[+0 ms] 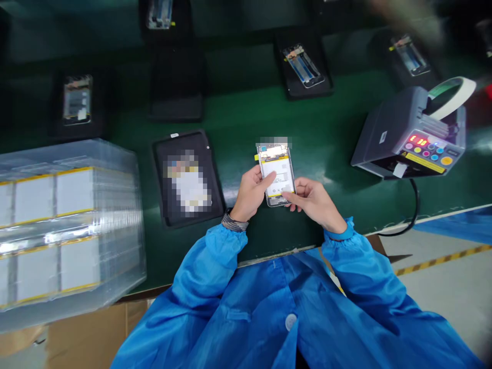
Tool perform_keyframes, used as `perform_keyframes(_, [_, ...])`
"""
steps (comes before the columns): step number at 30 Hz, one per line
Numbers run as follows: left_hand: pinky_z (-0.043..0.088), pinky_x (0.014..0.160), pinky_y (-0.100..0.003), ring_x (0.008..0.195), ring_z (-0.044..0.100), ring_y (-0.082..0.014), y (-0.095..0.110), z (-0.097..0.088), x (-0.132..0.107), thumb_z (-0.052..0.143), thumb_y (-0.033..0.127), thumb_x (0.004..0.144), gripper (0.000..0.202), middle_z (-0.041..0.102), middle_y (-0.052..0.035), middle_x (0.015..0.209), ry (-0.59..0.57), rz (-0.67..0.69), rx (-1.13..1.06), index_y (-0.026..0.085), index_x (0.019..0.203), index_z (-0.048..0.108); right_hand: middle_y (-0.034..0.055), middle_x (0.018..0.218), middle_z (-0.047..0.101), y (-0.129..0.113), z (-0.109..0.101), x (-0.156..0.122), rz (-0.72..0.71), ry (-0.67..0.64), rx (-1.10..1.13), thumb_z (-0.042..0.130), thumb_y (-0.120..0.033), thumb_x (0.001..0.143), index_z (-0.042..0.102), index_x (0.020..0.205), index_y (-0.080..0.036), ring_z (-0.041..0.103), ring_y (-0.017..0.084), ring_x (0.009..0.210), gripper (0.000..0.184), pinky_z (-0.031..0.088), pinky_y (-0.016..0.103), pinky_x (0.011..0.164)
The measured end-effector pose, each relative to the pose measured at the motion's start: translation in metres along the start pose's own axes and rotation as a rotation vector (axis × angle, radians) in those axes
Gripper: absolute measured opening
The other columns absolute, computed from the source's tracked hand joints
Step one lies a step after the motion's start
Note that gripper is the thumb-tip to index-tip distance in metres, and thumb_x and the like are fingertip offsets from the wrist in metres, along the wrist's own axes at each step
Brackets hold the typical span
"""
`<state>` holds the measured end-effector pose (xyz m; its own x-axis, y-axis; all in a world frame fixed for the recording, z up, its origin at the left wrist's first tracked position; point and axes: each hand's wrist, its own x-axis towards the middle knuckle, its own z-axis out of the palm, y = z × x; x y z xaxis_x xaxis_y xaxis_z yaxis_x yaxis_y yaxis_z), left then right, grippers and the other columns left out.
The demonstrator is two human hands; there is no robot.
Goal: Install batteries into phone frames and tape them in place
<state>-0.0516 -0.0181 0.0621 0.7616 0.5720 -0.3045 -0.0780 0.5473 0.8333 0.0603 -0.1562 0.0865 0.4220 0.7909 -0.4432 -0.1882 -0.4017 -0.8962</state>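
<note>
An opened smartphone (284,201) is held just above the green bench, its inner side facing up. Its white battery (280,179) lies in the frame, with the circuit board above it and a yellow tab at the upper left. My left hand (251,192) grips the phone's left edge, thumb resting on the battery. At the lower right corner, my right hand (317,202) closes on the phone, its thumb on the battery's lower edge. Some fingers of both hands are hidden under the phone. Left of my hands lies a black tray (215,205) bearing a partly blurred-out phone assembly.
A clear plastic box (123,215) of white batteries stands at the left. At the right is a tape dispenser (384,128) with a lit display and a cable. Further black trays (313,92), several with opened phones, line the far side. The bench's front edge runs before me.
</note>
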Motion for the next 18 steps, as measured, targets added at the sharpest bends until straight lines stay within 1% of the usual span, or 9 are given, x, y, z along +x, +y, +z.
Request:
perform_keyframes(3, [0.057, 0.097, -0.048, 0.11, 0.071, -0.0343, 0.004, 0.0, -0.002, 0.088, 0.041, 0.073, 0.051, 0.075, -0.0143, 0.12, -0.003, 0.004, 0.005, 0.014, 0.112, 0.069, 0.0036, 0.069, 0.072, -0.002, -0.005, 0.005, 0.011, -0.051, -0.009, 0.086, -0.061, 0.07, 0.055, 0.081, -0.019, 0.062, 0.014, 0.051, 0.053, 0.044, 0.022, 0.045])
perform_keyframes(7, [0.056, 0.097, -0.047, 0.11, 0.071, -0.0339, 0.011, -0.002, -0.003, 0.088, 0.043, 0.074, 0.051, 0.074, -0.0144, 0.122, -0.009, 0.034, 0.028, 0.014, 0.113, 0.07, 0.0058, 0.068, 0.073, -0.007, -0.004, 0.013, 0.0, -0.13, -0.038, 0.076, -0.066, 0.079, 0.063, 0.09, -0.017, 0.066, 0.016, 0.051, 0.053, 0.045, 0.021, 0.044])
perform_keyframes(9, [0.057, 0.096, -0.046, 0.109, 0.071, -0.0335, 0.016, -0.006, -0.003, 0.088, 0.043, 0.074, 0.051, 0.074, -0.0142, 0.122, 0.009, 0.059, 0.041, 0.014, 0.112, 0.07, 0.0062, 0.065, 0.072, -0.012, 0.001, 0.019, -0.018, -0.143, -0.056, 0.073, -0.069, 0.081, 0.066, 0.094, -0.015, 0.065, 0.016, 0.048, 0.055, 0.045, 0.021, 0.042])
perform_keyframes(11, [0.057, 0.094, -0.045, 0.107, 0.072, -0.0331, 0.021, -0.01, -0.002, 0.088, 0.043, 0.074, 0.051, 0.075, -0.0143, 0.12, 0.035, 0.086, 0.045, 0.014, 0.112, 0.07, 0.0069, 0.065, 0.071, -0.018, 0.008, 0.026, -0.046, -0.146, -0.063, 0.074, -0.068, 0.08, 0.066, 0.093, -0.015, 0.065, 0.016, 0.047, 0.055, 0.045, 0.021, 0.04])
perform_keyframes(14, [0.056, 0.094, -0.045, 0.106, 0.073, -0.0317, 0.029, -0.018, -0.002, 0.087, 0.042, 0.075, 0.05, 0.075, -0.0146, 0.119, 0.064, 0.138, 0.046, 0.013, 0.112, 0.07, 0.0078, 0.07, 0.073, -0.028, 0.02, 0.038, -0.097, -0.168, -0.072, 0.077, -0.063, 0.08, 0.065, 0.095, -0.015, 0.066, 0.017, 0.049, 0.052, 0.047, 0.022, 0.039])
perform_keyframes(18, [0.055, 0.096, -0.043, 0.105, 0.073, -0.0302, 0.045, -0.029, -0.005, 0.087, 0.044, 0.075, 0.05, 0.075, -0.0141, 0.118, 0.131, 0.222, 0.085, 0.014, 0.112, 0.071, 0.0078, 0.074, 0.074, -0.038, 0.033, 0.052, -0.172, -0.197, -0.113, 0.083, -0.058, 0.076, 0.065, 0.094, -0.015, 0.063, 0.015, 0.045, 0.05, 0.048, 0.023, 0.039])
